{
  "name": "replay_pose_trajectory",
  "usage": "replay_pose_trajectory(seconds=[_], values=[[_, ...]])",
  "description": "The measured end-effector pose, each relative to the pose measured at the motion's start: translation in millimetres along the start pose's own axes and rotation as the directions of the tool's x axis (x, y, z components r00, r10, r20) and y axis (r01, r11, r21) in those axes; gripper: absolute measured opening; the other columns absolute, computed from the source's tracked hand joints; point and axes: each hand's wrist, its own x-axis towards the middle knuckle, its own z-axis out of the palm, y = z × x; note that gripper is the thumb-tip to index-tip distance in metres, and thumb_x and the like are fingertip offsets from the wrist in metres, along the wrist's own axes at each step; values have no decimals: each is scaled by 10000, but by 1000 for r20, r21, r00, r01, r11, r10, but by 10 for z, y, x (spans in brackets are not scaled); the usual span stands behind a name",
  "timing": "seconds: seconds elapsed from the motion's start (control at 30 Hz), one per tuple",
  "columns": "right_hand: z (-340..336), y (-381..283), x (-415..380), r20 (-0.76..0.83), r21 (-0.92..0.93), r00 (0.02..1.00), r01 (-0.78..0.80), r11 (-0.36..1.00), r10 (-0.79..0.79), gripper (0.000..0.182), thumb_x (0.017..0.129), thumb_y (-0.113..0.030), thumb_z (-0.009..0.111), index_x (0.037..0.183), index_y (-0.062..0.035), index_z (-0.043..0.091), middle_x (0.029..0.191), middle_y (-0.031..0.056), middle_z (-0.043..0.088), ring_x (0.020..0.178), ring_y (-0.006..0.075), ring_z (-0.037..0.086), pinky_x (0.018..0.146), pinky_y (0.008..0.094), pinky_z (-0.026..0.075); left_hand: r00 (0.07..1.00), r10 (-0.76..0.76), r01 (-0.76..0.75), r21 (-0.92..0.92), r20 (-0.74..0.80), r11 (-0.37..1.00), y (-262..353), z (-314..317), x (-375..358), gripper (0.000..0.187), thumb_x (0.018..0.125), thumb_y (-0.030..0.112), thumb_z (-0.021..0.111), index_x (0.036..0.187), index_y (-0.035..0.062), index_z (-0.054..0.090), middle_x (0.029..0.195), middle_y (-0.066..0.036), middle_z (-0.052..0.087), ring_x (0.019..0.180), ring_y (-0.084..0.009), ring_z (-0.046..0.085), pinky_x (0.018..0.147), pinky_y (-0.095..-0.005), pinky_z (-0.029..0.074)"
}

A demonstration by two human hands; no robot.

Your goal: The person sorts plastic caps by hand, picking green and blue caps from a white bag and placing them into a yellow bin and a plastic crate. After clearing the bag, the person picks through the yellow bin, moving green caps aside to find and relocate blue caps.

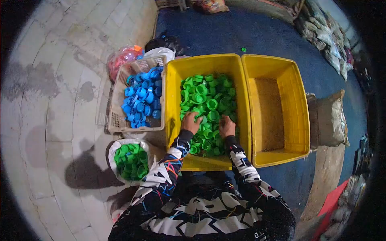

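Many green plastic caps (201,98) lie heaped in a yellow bin (173,88) in front of me. My left hand (191,123) is over the near left part of the heap, its fingers curled around a green cap at the fingertips. A short way to the right, my right hand (227,126) reaches down into the caps with bent fingers. Its fingertips are partly hidden, so what they hold does not show clearly. One wide green cap (213,116) lies between the two hands.
At left stands a pale crate (116,116) of blue caps (140,96). Below it is a white sack (112,160) holding green caps (130,160). A second yellow bin (295,108) adjoins on the right, with brown residue on its bottom. One green cap (243,50) lies on the floor beyond.
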Motion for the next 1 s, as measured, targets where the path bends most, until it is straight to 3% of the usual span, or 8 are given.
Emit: replay_pose_trajectory(seconds=[0.1, 0.13, 0.23, 0.4, 0.5, 0.7, 0.83, 1.0], values=[[133, -100, -331, 76, -56, 997, 29, 998, -24, 224, 788, -127, 591, 1000, -57, 584, 765, 151, 642, 679, 310, 632, 611, 383, 500, 999, 7, -13, -129, -45, 992, -75, -211, -577, 290, 770, 255, 670, 948, 30, 623, 870, -150, 646, 781, -302, 623, 706, -378, 491], [202, -140, -433, 91, 107, 995, -45, 993, 35, 215, 791, -137, 595, 994, -67, 590, 755, 143, 642, 671, 301, 634, 607, 379, 500, 998, -10, -1, -185, -58, 983, -137, -261, -755, 281, 773, 256, 669, 931, 29, 625, 860, -146, 651, 781, -293, 629, 697, -369, 493], [325, -371, -633, 188, -10, 970, 162, 987, -157, 204, 799, -154, 606, 991, -85, 602, 742, 134, 642, 672, 281, 639, 605, 367, 498, 979, -9, -29, -186, -202, 982, -281, -549, -1294, 271, 792, 283, 657, 892, 33, 632, 810, -141, 647, 663, -259, 615, 608, -358, 476], [715, -1056, -1089, 329, 80, 894, 294, 952, -304, 157, 801, -149, 597, 906, -38, 634, 745, 155, 637, 668, 308, 632, 604, 361, 494, 919, -198, 79, -331, -341, 940, -846, -1003, -2146, 223, 793, 256, 662, 876, 50, 638, 732, -129, 616, 640, -252, 591, 586, -348, 457], [1135, -1578, -1481, 484, 138, 752, 440, 887, -448, 171, 780, -129, 600, 918, -33, 632, 775, 175, 633, 707, 323, 633, 623, 368, 497, 847, -331, 259, -222, -416, 940, -1293, -1456, -2760, 173, 774, 166, 667, 896, 48, 635, 799, -147, 619, 704, -272, 601, 618, -374, 467], [1868, -2190, -2065, 550, 242, 591, 564, 790, -590, 215, 758, -118, 602, 949, -23, 631, 872, 178, 635, 784, 338, 630, 681, 390, 505, 743, -197, 324, 86, -640, 942, -2174, -1808, -3393, 282, 694, 122, 706, 922, 76, 548, 923, -151, 523, 906, -363, 498, 770, -469, 405], [1951, -2598, -2410, 572, 246, 652, 443, 862, -498, 220, 759, -120, 614, 951, -16, 638, 871, 189, 642, 774, 336, 634, 688, 368, 510, 721, -313, 452, 78, -618, 889, -2363, -2054, -3340, 362, 680, 203, 732, 945, 81, 517, 996, -157, 479, 970, -367, 470, 802, -480, 381], [1905, -2671, -2575, 579, 248, 636, 459, 853, -511, 185, 779, -111, 607, 929, -8, 638, 809, 184, 637, 743, 327, 630, 669, 386, 500, 838, -244, 417, 283, -488, 864, -2692, -1962, -3166, 354, 681, 222, 717, 988, 106, 583, 1043, -146, 471, 1037, -352, 429, 822, -501, 361]])
